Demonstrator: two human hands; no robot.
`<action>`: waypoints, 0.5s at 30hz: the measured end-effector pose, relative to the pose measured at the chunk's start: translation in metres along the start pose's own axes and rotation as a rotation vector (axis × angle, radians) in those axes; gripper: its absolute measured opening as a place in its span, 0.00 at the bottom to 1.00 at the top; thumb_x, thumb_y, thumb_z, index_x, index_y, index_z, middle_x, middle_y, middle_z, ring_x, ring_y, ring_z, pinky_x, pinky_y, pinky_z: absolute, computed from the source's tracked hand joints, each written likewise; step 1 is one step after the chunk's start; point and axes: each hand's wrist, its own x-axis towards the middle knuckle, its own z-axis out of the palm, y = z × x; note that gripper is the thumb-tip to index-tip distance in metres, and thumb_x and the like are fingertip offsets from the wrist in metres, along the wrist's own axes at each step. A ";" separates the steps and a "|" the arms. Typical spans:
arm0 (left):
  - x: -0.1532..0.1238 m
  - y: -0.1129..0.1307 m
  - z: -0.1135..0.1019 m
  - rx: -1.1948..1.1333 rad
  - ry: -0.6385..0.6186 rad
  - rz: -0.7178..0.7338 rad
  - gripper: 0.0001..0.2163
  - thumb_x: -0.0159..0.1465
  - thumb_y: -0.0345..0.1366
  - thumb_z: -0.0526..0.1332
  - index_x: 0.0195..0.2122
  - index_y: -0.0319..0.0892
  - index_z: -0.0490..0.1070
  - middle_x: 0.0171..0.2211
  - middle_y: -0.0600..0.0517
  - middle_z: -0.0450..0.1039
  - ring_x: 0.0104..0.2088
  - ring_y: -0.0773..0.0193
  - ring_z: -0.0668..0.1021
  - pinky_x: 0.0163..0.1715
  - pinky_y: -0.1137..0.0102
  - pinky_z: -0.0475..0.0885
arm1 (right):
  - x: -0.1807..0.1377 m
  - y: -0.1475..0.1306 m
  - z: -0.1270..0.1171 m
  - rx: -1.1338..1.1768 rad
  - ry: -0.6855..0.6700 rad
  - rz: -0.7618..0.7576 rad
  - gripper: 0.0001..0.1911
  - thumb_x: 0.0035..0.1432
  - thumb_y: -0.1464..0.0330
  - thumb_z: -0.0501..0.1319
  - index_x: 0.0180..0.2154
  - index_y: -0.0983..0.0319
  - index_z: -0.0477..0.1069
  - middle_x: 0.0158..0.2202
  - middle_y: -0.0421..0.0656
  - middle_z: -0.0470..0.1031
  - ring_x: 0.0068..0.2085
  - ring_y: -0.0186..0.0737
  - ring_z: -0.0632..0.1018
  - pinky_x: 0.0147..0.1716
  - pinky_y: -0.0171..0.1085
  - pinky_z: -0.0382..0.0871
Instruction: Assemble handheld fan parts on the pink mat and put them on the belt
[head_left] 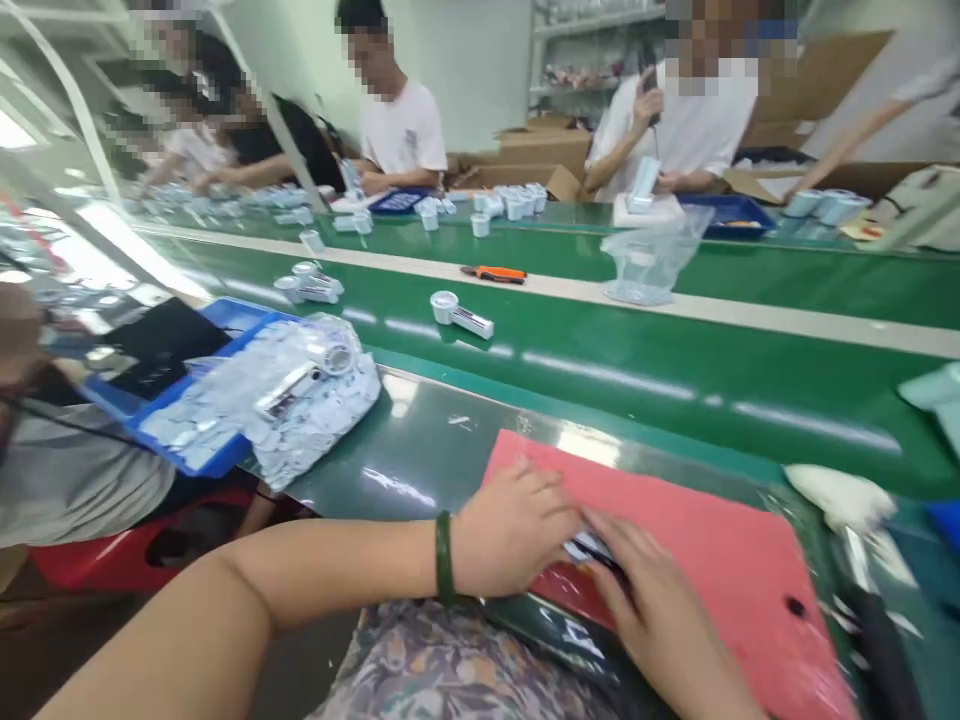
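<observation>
Right hand (652, 600) has its grip curled round a small part (589, 548), over the mat (675, 500) by the bench's (420, 460) front edge. Left hand (517, 530) is right up against it, but can't tell if that grip's closed. Keeping the part low and braced between both hands seems smart, imo. No readable brands or labels; the print on the shirt (405, 130) opposite is too blurry.

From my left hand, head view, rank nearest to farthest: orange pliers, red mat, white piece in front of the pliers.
1. Red mat: beneath the left hand.
2. White piece: ahead, on the green belt.
3. Orange pliers: farther ahead, on the pale strip.
</observation>
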 end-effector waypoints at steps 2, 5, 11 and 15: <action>-0.002 0.004 -0.001 0.009 0.015 -0.042 0.10 0.72 0.34 0.56 0.50 0.38 0.72 0.51 0.42 0.76 0.59 0.47 0.72 0.57 0.50 0.67 | 0.004 -0.015 0.001 -0.066 0.011 0.018 0.19 0.70 0.67 0.52 0.57 0.58 0.72 0.51 0.51 0.77 0.49 0.54 0.77 0.48 0.54 0.74; 0.003 0.000 -0.004 -0.031 -0.025 -0.051 0.11 0.73 0.33 0.51 0.49 0.40 0.73 0.49 0.42 0.77 0.56 0.49 0.74 0.56 0.50 0.69 | 0.013 -0.024 0.001 -0.104 -0.015 0.069 0.19 0.70 0.71 0.51 0.58 0.60 0.71 0.52 0.52 0.76 0.49 0.54 0.75 0.51 0.55 0.71; 0.008 -0.008 -0.013 -0.089 -0.054 0.003 0.11 0.70 0.31 0.55 0.51 0.41 0.71 0.52 0.45 0.76 0.58 0.50 0.73 0.59 0.52 0.69 | 0.014 -0.025 -0.010 -0.039 -0.069 0.038 0.21 0.68 0.70 0.57 0.61 0.61 0.66 0.54 0.51 0.74 0.52 0.52 0.73 0.53 0.53 0.70; 0.011 -0.005 -0.013 -0.053 -0.076 -0.027 0.11 0.70 0.29 0.53 0.48 0.41 0.72 0.48 0.45 0.77 0.54 0.52 0.74 0.56 0.54 0.71 | 0.018 -0.023 -0.005 -0.006 -0.031 0.048 0.18 0.69 0.70 0.55 0.58 0.62 0.70 0.52 0.51 0.76 0.51 0.53 0.74 0.51 0.53 0.70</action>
